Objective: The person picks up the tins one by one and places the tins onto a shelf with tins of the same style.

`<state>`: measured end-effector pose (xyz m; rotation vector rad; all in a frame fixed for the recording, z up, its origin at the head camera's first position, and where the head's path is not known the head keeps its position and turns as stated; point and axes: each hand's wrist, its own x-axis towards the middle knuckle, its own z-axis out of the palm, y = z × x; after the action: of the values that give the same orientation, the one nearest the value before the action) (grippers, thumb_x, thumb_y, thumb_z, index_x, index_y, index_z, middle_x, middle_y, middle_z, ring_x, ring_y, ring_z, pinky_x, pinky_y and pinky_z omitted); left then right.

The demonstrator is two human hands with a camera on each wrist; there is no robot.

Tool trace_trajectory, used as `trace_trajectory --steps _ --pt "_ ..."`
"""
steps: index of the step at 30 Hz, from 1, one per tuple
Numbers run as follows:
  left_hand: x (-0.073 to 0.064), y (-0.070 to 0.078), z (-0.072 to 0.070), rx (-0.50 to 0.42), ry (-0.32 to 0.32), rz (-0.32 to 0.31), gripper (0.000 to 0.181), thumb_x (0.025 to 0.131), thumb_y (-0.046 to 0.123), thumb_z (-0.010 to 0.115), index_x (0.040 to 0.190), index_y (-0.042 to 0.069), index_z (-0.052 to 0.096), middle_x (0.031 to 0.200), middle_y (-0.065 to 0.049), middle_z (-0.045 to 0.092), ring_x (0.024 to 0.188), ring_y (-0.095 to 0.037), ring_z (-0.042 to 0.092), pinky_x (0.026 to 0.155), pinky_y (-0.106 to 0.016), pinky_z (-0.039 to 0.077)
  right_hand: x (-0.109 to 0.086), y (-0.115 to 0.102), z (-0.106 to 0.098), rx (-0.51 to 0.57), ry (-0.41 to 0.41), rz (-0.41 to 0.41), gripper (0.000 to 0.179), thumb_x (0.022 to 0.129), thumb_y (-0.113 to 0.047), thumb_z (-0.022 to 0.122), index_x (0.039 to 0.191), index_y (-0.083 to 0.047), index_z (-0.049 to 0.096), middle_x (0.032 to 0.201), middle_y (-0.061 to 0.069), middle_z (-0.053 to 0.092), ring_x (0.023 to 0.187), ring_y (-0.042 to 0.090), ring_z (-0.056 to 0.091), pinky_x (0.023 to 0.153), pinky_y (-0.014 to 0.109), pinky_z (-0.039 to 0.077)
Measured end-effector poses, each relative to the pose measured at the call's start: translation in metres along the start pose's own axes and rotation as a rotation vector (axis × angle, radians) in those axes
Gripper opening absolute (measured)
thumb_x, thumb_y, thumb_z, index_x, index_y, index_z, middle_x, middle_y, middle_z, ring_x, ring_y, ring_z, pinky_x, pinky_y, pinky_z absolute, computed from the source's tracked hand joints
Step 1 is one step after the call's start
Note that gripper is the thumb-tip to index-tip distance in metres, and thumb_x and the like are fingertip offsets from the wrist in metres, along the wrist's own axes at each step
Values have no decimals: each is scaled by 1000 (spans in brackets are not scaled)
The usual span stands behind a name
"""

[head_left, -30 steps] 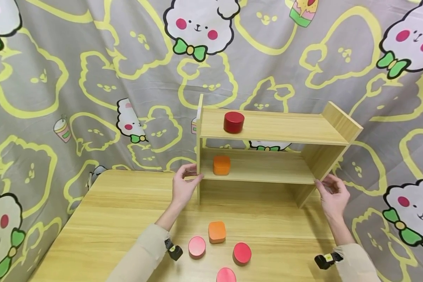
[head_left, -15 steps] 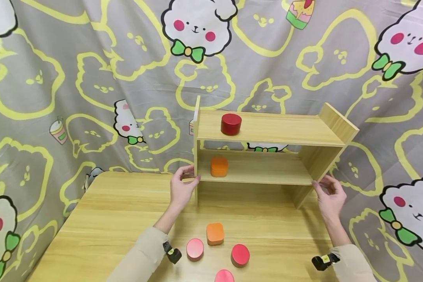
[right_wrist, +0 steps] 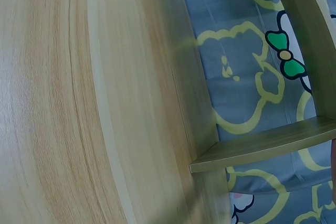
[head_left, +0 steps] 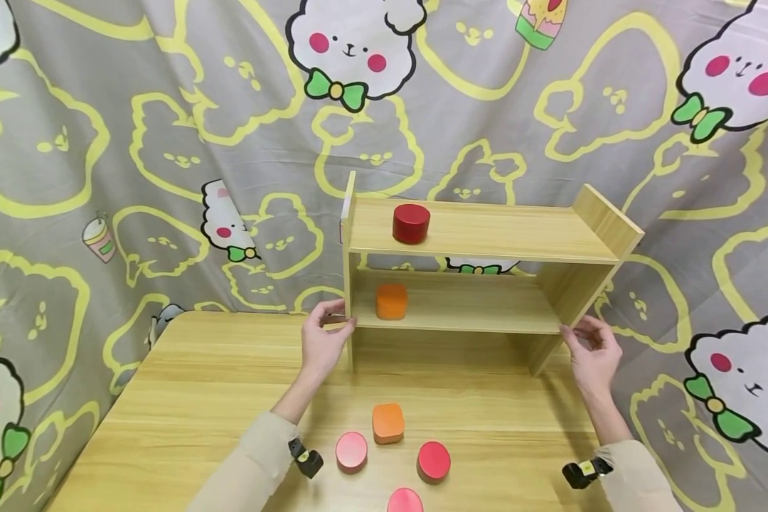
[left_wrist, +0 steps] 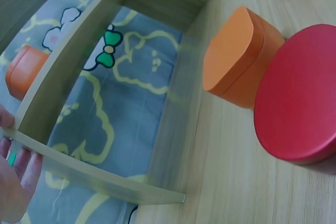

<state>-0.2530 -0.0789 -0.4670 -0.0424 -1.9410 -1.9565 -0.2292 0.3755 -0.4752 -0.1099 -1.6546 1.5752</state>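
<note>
A light wooden shelf unit (head_left: pixel 473 313) stands on the table, its boards one above another. My left hand (head_left: pixel 325 345) grips its left side panel at the middle board, thumb in front and fingers behind. On the opposite side my right hand (head_left: pixel 596 359) holds the right panel at the same height, thumb at the front edge. A dark red round tin (head_left: pixel 411 223) sits on the top board, toward the left. Below it, an orange rounded-square tin (head_left: pixel 392 301) rests on the middle board. The left wrist view shows part of the left hand (left_wrist: pixel 16 182) at the panel.
On the table (head_left: pixel 198 398) before the shelf lie another orange rounded-square tin (head_left: pixel 388 424), a pink round tin (head_left: pixel 351 451), a red round tin (head_left: pixel 434 461) and another pinkish-red one (head_left: pixel 405 500) cut by the frame. A patterned grey curtain (head_left: pixel 256 149) hangs behind.
The scene sits a little further left in the head view. Both hands keep the same hold on the shelf unit, and the tins stay in their places.
</note>
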Motion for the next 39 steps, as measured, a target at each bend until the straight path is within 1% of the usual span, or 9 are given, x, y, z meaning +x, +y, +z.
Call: trace_trajectory --steps 4,7,10,14,17,22,26,34,39 --pt "0 0 -4 10 -4 -4 40 83 -8 80 121 1 72 119 -21 71 92 -7 68 80 -14 64 -7 -15 5 34 -12 12 29 83 20 73 107 3 72 87 -10 72 76 1 66 71 4 57" --pt "1 1 -7 12 0 -8 40 82 -8 81 120 0 71 117 -22 71 90 -7 68 80 -15 64 -9 -20 8 51 -21 29 29 83 20 73 105 2 72 85 -9 72 75 1 66 69 4 56" --pt "2 1 -9 13 8 -14 39 82 -8 81 120 -1 71 116 -21 71 91 -7 68 80 -15 64 -7 -11 7 50 -20 46 29 83 20 74 105 1 72 85 -9 71 75 0 66 68 4 56" --pt "2 2 -12 20 17 -20 37 83 -8 80 118 -1 71 114 -18 70 91 -8 68 80 -14 64 -5 -2 7 68 -23 63 31 82 22 73 107 4 71 86 -9 71 75 0 67 67 5 57" --pt "2 3 -14 18 25 -17 36 83 -8 80 117 -1 72 111 -13 71 90 -8 69 79 -15 64 -6 -3 8 78 -34 70 31 83 23 72 110 8 69 87 -9 71 77 0 67 65 5 57" --pt "2 3 -19 20 30 -15 37 82 -9 80 116 -2 71 105 -3 69 89 -6 69 79 -16 65 -7 0 8 79 -37 91 33 83 21 73 111 4 70 89 -10 71 79 1 66 63 6 57" --pt "2 3 -24 37 37 -26 37 82 -9 80 117 -2 71 105 0 69 88 -3 68 79 -15 65 -9 0 11 88 -52 99 34 83 20 74 110 1 70 90 -9 70 80 1 67 64 7 58" --pt "4 3 -34 45 51 -33 35 83 -8 80 117 -2 71 107 -3 71 89 -4 69 79 -14 64 -15 -6 18 82 -86 83 32 83 21 74 110 4 69 90 -8 69 80 1 67 65 7 59" --pt "2 5 -40 45 58 -28 34 84 -8 80 117 -3 71 109 -9 73 90 -8 69 79 -15 64 -19 -7 22 79 -103 83 34 83 21 74 109 -1 70 90 -9 69 80 0 67 66 7 59"
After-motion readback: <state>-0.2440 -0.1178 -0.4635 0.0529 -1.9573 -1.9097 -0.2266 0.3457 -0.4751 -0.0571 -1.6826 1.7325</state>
